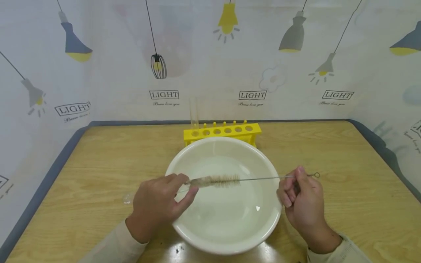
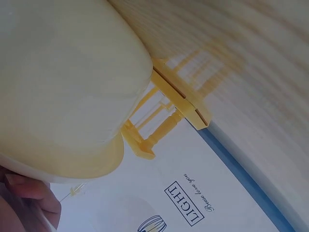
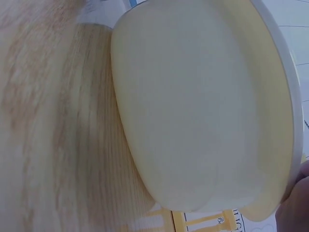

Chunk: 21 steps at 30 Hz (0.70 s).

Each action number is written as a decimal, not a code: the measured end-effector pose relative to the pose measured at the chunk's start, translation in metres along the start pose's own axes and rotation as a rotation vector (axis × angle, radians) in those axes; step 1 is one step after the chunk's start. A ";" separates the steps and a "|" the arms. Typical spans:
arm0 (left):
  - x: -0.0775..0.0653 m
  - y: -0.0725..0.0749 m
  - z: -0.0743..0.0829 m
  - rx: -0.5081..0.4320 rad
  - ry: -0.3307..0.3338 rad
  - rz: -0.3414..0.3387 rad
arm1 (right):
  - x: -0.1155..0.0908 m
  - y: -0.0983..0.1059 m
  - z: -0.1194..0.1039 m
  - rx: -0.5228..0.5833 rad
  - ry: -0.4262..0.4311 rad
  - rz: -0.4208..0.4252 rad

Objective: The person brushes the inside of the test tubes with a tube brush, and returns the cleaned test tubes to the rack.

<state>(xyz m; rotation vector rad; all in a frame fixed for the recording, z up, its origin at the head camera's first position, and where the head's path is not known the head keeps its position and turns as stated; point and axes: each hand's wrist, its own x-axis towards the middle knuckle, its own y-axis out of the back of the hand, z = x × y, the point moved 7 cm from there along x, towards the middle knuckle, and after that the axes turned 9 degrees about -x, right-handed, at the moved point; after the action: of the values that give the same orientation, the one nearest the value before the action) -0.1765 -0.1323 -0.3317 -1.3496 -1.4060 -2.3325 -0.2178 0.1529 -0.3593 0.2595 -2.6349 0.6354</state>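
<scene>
Over the white basin, my left hand grips a clear glass test tube, its rounded end showing left of the hand. In the left wrist view, only fingers show beside the basin's rim. My right hand pinches the thin twisted-wire handle of a test tube brush, near its looped end. Part of the pale bristles sits inside the tube's mouth; the rest is outside, toward the right hand. The right wrist view catches a bit of that hand at its lower right edge.
Behind the basin stands a yellow test tube rack with one clear test tube upright in its left hole. A wooden table carries everything. A white printed curtain encloses the back and sides.
</scene>
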 end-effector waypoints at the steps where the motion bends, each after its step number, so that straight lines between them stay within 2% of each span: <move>1: 0.000 0.000 0.000 -0.002 0.005 -0.002 | 0.000 0.000 0.000 0.022 0.006 -0.003; 10: -0.001 0.000 0.000 -0.008 0.007 -0.005 | 0.000 0.009 0.002 -0.042 -0.032 0.082; 14: -0.001 0.000 -0.002 0.002 -0.011 0.013 | 0.002 0.010 0.000 -0.006 0.011 0.054; 21: -0.001 -0.001 -0.002 0.008 -0.014 0.013 | 0.003 0.013 -0.002 -0.111 -0.003 0.112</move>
<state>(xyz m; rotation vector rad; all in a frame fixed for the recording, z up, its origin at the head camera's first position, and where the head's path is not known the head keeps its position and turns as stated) -0.1773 -0.1337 -0.3334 -1.3719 -1.4052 -2.3107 -0.2229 0.1650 -0.3613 0.0811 -2.6916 0.5213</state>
